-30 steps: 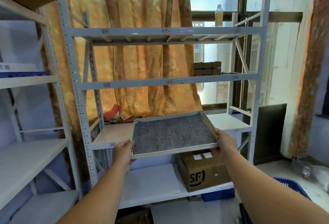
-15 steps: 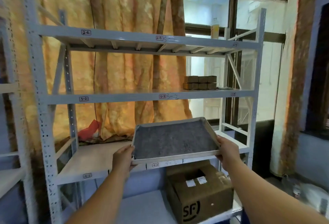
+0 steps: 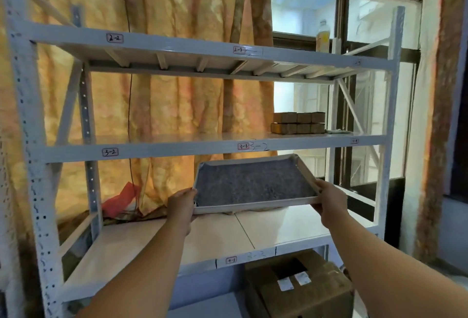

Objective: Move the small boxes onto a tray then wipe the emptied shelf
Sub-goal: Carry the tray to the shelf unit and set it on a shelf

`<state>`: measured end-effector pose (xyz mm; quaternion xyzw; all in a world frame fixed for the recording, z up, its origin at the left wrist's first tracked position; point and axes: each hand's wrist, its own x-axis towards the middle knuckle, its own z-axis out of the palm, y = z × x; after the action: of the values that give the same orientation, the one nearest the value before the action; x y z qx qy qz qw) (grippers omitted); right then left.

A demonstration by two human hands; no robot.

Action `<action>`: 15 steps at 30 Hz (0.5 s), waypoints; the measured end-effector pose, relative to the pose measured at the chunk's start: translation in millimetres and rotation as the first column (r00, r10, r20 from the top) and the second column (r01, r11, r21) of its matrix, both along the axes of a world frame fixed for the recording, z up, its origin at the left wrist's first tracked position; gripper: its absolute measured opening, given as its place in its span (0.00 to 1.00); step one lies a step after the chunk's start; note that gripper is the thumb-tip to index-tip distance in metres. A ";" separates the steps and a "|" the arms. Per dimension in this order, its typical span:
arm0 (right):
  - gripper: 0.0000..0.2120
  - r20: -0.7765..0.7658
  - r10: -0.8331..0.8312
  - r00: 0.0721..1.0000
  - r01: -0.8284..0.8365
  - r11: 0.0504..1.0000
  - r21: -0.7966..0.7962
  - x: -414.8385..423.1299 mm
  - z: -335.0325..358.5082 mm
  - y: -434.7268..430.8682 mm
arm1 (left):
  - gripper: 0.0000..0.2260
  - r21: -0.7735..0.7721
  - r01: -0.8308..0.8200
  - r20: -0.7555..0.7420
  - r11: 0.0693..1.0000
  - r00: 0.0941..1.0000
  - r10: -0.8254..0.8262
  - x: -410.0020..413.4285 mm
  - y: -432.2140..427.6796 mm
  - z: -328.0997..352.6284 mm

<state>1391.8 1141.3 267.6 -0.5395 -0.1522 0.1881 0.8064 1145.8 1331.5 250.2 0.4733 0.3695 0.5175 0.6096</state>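
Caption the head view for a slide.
Both hands, left and right, hold an empty tray below the shelved small boxes.

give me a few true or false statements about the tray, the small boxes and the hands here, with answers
1. Both hands hold the tray, the left hand on one side, the right hand on the other. True.
2. The small boxes already sit on the tray. False: they are on the shelf above it; the tray is empty.
3. The small boxes are stacked in two layers. True.
4. A large cardboard box sits on the top shelf. False: it sits low, below the tray.
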 end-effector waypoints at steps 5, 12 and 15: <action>0.11 0.022 0.019 1.000 -0.019 1.000 0.009 16.0 10.1 35.8 | 0.04 0.068 -0.055 -0.027 0.996 0.998 0.057 12.5 28.2 17.4; 0.05 -0.043 0.062 0.997 -0.058 0.995 0.085 60.6 25.1 95.5 | 0.03 0.136 -0.164 -0.006 0.977 0.986 0.166 45.6 65.7 43.4; 0.04 -0.033 0.098 0.995 -0.093 0.990 0.109 90.6 43.1 124.2 | 0.05 0.200 -0.211 0.011 0.957 0.977 0.213 68.1 82.6 64.0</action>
<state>1482.3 1265.6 310.7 -0.4839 -0.1723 0.2283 0.8270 1213.9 1414.1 314.2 0.4925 0.3672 0.6118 0.4983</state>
